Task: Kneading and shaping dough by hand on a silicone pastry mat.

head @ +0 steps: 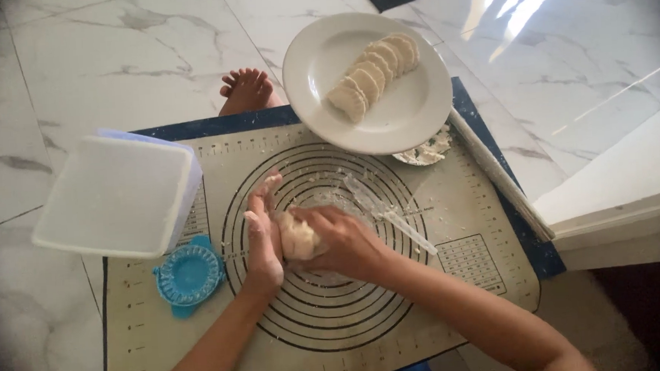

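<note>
Dough lump [299, 236] sits over the ringed baking mat [367, 319], pressed between both hands | left hand [263, 230] flat against its side, right hand [340, 241] wrapped around it | white plate [409, 113] holds about six folded dumplings [373, 74] | one blue dumpling press [189, 276] | one lidded white tub [116, 195] | one rolling pin [499, 173]

the near part of the mat [339, 351] is open for passing. on the left stand a white box [116, 195] and a blue press [189, 276]; behind, a plate [409, 110] and a rolling pin [499, 173] block the way.
</note>
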